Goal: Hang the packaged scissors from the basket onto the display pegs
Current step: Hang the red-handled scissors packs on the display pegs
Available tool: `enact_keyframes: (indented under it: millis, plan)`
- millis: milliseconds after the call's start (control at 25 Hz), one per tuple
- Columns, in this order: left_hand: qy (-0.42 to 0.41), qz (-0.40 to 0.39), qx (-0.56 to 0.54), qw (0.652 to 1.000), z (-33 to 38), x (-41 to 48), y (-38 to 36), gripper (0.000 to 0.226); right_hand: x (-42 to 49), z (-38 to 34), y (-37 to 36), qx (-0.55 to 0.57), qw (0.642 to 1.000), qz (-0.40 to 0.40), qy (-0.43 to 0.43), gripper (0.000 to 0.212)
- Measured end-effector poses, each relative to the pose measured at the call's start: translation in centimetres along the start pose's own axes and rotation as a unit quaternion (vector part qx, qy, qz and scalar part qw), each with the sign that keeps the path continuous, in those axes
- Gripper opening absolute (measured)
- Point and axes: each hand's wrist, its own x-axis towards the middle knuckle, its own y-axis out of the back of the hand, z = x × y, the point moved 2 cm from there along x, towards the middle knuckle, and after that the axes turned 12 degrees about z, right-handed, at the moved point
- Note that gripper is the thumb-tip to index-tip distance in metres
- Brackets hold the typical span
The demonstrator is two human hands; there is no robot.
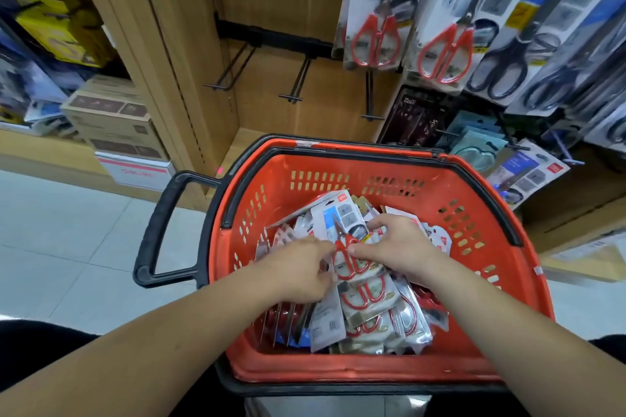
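An orange basket (pixel 481 267) with black rims holds a heap of packaged red-handled scissors (pixel 366 301). Both my hands are inside it on the top scissors pack (pixel 342 220). My left hand (pixel 298 274) pinches the pack's left edge near the red handles. My right hand (pixel 396 247) grips its right side, thumb on the handles. Above the basket, three bare black display pegs (pixel 298 81) stick out from the wooden back panel. To their right hang packs of red scissors (pixel 376 34).
Black-handled scissors packs (pixel 508 57) hang at the far right, with more goods on low pegs beneath. Stacked cardboard boxes (pixel 115 125) stand at the left by a wooden upright. The basket's black handle (pixel 162 227) juts left over the tiled floor.
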Motion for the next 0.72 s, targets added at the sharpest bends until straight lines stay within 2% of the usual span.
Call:
enact_keyframes:
  millis: [80, 120, 240, 320, 400, 440, 520, 680, 720]
  plan:
    - [-0.008, -0.039, -0.014, 0.999, 0.5, 0.1, -0.7, 0.058, -0.2, -0.3, -0.2, -0.056, 0.998, 0.013, 0.020, 0.070]
    - [-0.008, -0.033, -0.015, 0.999, 0.4, 0.2, -0.8, 0.058, -0.4, -0.4, -0.3, -0.065, 0.998, 0.016, 0.015, 0.071]
    - [0.004, 0.000, -0.065, 0.998, 0.2, 0.4, -0.7, 0.051, -1.2, 0.1, -0.2, 0.000, 1.000, 0.005, -0.023, 0.067]
    - [-0.004, 0.022, -0.107, 0.994, 0.2, 0.7, -0.7, 0.051, -1.3, 0.7, 1.1, 0.062, 0.997, 0.016, -0.049, 0.058]
    - [-0.006, 0.036, -0.137, 0.990, 0.6, 1.0, -0.7, 0.053, -1.0, 1.6, 3.9, 0.113, 0.989, 0.062, -0.073, 0.037]
    - [-0.002, 0.040, -0.133, 0.990, 0.7, 1.3, -0.8, 0.049, -0.9, 2.2, 5.6, 0.128, 0.984, 0.091, -0.082, 0.030]
    - [-0.004, 0.050, -0.096, 0.994, 0.5, 1.8, -0.9, 0.037, -0.6, 3.6, 8.3, 0.144, 0.975, 0.143, -0.091, 0.032]
    - [-0.006, 0.081, -0.044, 0.996, 0.7, 2.5, -0.9, 0.019, -1.3, 4.6, 8.9, 0.172, 0.972, 0.140, -0.075, 0.020]
    - [-0.004, 0.094, -0.045, 0.995, 0.9, 2.7, -0.8, 0.025, -1.5, 4.4, 8.3, 0.185, 0.971, 0.131, -0.075, 0.019]
